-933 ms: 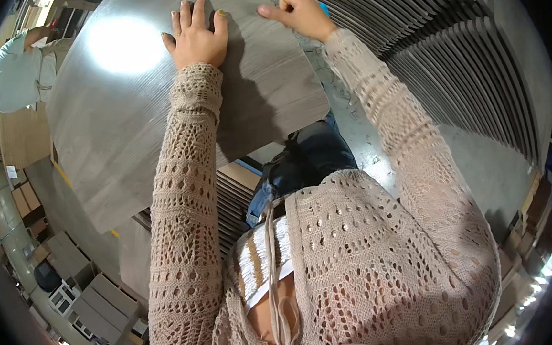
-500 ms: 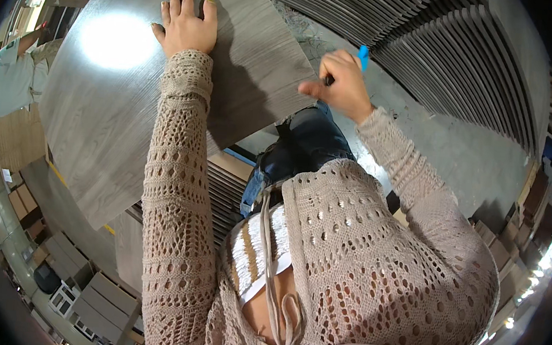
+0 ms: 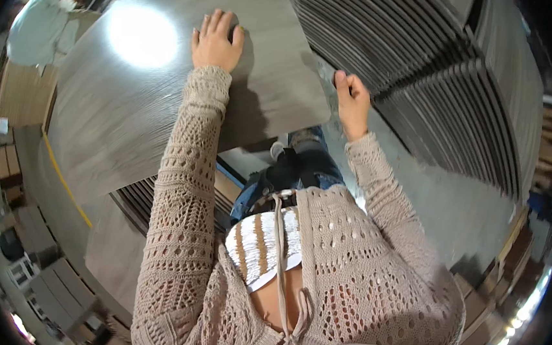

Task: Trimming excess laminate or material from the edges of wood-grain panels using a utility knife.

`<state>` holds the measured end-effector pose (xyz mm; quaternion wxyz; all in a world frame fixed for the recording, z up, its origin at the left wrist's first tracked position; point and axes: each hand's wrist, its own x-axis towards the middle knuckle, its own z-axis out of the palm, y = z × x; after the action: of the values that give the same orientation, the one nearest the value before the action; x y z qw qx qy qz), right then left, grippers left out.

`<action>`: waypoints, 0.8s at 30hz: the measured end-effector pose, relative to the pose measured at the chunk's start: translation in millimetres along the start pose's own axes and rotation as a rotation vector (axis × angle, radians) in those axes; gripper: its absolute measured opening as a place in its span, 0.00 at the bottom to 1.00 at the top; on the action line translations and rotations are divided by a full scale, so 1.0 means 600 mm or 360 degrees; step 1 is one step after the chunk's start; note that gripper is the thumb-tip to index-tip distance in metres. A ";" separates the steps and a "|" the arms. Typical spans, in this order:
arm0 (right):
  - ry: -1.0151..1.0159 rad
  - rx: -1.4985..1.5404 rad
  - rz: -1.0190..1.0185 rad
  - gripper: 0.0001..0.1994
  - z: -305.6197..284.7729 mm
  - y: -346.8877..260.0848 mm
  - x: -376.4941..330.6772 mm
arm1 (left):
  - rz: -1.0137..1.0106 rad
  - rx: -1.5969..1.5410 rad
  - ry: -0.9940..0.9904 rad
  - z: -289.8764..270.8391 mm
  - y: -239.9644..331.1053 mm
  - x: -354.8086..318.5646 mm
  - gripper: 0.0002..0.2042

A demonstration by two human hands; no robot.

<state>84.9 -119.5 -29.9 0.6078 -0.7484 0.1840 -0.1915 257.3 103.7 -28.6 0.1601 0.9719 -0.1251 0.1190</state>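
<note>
A large grey wood-grain board (image 3: 131,116) lies flat in front of me, at the top of a stack. My left hand (image 3: 218,43) rests palm down on it, fingers stretched out. Just past the board's right edge, my right hand (image 3: 353,104) is closed, thumb up against the curled fingers. It holds a small black and blue tool, now almost wholly hidden; only a dark bit shows by the thumb. The tool's kind cannot be made out.
To the right stand tall stacks of grey panels (image 3: 449,115), edges facing me. Below the board, more stacked panels (image 3: 132,203) show. A person in a pale top (image 3: 41,27) is at the far left, behind a light wood panel (image 3: 26,94). A yellow line (image 3: 65,178) marks the floor.
My right hand has turned and come a little right, and the blue end that stuck out of it is hidden now. The left hand stays flat on the board while the view has shifted.
</note>
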 end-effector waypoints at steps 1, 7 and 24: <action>0.0034 0.0044 -0.0049 0.20 0.005 0.002 -0.001 | 0.0007 -0.0030 -0.0048 -0.011 -0.014 -0.007 0.25; 0.0353 0.0325 -0.0181 0.11 -0.032 0.090 -0.005 | -0.0498 0.0010 0.0024 -0.017 -0.135 -0.071 0.26; 0.0574 0.0159 -0.0453 0.20 -0.147 0.087 0.093 | -0.1011 0.0125 0.0263 0.038 -0.203 -0.146 0.27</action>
<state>85.8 -231.9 -60.9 0.5681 -0.6895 0.1727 -0.4148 213.5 225.8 -107.8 0.1611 0.9548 0.2024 0.1464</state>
